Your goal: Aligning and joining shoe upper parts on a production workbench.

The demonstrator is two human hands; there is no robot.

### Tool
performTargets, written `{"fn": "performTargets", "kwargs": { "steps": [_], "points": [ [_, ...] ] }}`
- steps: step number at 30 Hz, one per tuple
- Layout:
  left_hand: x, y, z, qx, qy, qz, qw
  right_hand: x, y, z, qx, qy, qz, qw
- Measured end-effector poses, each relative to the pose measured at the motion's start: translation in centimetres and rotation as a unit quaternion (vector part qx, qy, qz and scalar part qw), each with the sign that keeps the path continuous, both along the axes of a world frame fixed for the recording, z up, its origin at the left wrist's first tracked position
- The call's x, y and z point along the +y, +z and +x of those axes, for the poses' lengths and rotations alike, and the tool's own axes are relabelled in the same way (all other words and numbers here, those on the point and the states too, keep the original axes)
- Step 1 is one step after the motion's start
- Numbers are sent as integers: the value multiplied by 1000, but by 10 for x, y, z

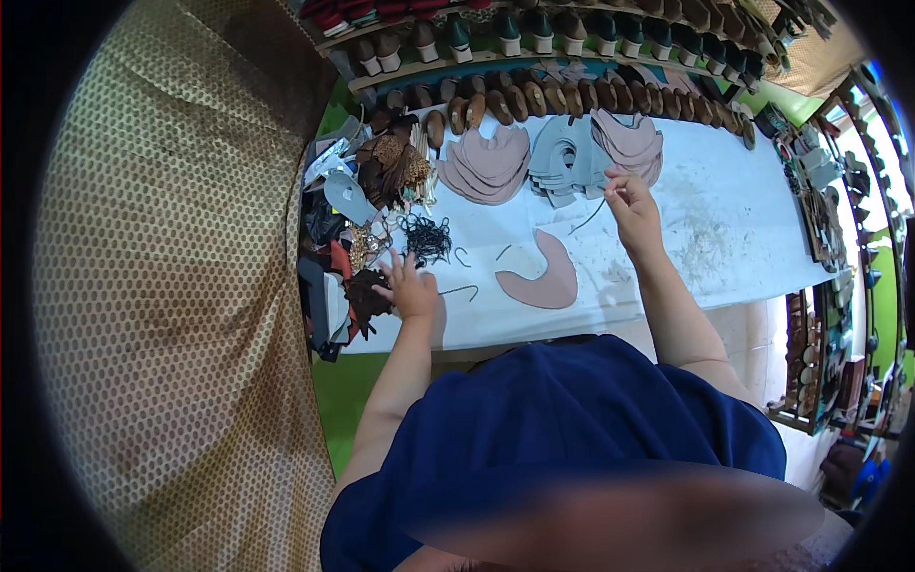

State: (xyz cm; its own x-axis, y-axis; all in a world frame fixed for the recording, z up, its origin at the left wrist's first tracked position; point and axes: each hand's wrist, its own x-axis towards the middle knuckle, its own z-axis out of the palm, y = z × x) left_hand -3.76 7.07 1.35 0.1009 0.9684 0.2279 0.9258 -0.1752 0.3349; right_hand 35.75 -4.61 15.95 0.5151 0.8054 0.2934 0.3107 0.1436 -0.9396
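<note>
My right hand (633, 210) is raised over the table with thumb and fingers pinched on a thin dark cord (589, 218), whose free end hangs down to the left. My left hand (412, 290) has its fingers spread, just below a tangled heap of black cords (427, 238) and beside dark brown scraps (367, 297). Between my hands lies a single curved pink shoe-upper piece (548, 284). A few loose cord pieces (463, 291) rest to its left. Farther back are a stack of pink pieces (488, 164), a stack of grey ones (564, 160) and another pink stack (637, 143).
The white-covered table (734, 219) has dark smudges on its right part. Brown shoe lasts (543, 97) line its back edge, below a shelf of shoes (510, 38). Mixed materials crowd the left end. A patterned curtain (181, 286) hangs at left; racks (858, 248) stand at right.
</note>
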Motion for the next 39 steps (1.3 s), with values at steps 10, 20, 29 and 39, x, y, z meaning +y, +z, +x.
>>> {"fn": "performTargets", "kwargs": {
  "steps": [10,20,29,39],
  "points": [
    [-73,1,56,144,-353,-139,914,2,-138,-94,-237,147,-97,955],
    [-68,0,51,118,-340,-138,923,27,-182,-145,-310,113,-137,934],
    [-66,-2,48,117,-350,-123,921,28,-188,-154,-334,81,-152,927],
    [-65,-3,57,132,-323,-142,927,28,-187,-157,-353,92,-165,916]
  ]
}}
